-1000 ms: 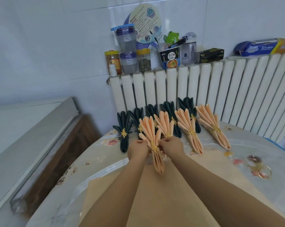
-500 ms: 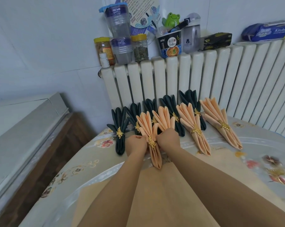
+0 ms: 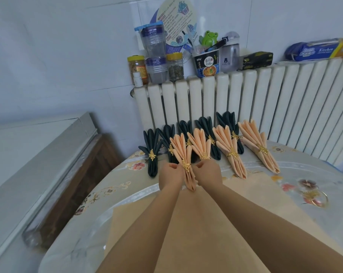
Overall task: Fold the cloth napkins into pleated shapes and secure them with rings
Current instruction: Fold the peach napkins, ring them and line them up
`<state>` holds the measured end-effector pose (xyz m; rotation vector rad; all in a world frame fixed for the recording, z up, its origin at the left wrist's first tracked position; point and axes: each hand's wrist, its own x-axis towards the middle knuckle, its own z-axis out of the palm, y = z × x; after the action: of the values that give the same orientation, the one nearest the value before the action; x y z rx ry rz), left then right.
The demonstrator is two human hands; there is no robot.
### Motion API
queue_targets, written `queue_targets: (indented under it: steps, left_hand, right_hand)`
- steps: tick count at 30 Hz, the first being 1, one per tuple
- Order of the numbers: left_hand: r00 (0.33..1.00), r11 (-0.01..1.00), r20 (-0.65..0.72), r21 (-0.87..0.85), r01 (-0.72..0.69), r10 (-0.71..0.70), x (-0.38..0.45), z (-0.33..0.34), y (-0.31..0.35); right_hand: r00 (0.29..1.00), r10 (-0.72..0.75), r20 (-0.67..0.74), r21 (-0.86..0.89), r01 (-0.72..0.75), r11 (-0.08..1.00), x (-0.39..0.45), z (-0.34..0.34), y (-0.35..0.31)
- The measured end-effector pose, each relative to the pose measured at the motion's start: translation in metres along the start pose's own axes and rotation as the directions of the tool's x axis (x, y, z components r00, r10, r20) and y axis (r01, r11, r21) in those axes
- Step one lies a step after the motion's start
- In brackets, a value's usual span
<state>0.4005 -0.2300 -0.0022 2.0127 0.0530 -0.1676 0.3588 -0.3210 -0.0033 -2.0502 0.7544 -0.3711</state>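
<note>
A pleated peach napkin [image 3: 183,152] with a gold leaf ring [image 3: 185,165] lies on the table between my hands. My left hand [image 3: 170,175] pinches it from the left at the ring, and my right hand [image 3: 208,173] pinches it from the right. Three more ringed peach napkins [image 3: 228,148] fan out to the right. Behind them stand several dark green ringed napkins [image 3: 152,152]. A flat peach cloth [image 3: 202,229] lies spread under my forearms. One loose gold ring [image 3: 320,199] rests at the right on the tablecloth.
The round table [image 3: 99,198] has a floral cover. A white radiator [image 3: 245,101] stands just behind the napkins, with jars, a noodle cup and boxes on top. A grey counter [image 3: 29,154] runs along the left.
The view has shifted slightly. My fingers have loosened from fists to a pinch at the ring, and the napkin sits a little nearer me.
</note>
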Motion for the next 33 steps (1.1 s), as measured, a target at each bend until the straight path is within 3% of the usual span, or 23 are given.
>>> queue_targets:
  steps: [13,22,28,30,33]
  left_hand:
    - [0.964,0.918,0.18,0.314,-0.244,0.195,-0.154,-0.049,-0.028]
    - [0.932,0.841,0.327,0.451,-0.299,0.156,-0.259,-0.079,-0.078]
    - [0.909,0.738,0.406,0.582,-0.341,0.1,-0.324,-0.107,-0.102]
    - [0.891,0.657,0.449,0.652,-0.38,0.07,-0.344,-0.121,-0.107]
    - [0.869,0.619,0.496,0.68,-0.394,0.009,-0.37,-0.142,-0.125]
  right_hand:
    - [0.995,-0.035,0.094,-0.045,0.039,0.998,-0.129,-0.067,0.042]
    - [0.942,-0.16,0.296,-0.221,0.23,0.948,-0.23,-0.123,0.095]
    - [0.832,-0.254,0.493,-0.367,0.464,0.806,-0.291,-0.166,0.136]
    - [0.808,-0.246,0.535,-0.423,0.508,0.75,-0.31,-0.181,0.147]
    - [0.786,-0.17,0.594,-0.466,0.509,0.723,-0.334,-0.202,0.166]
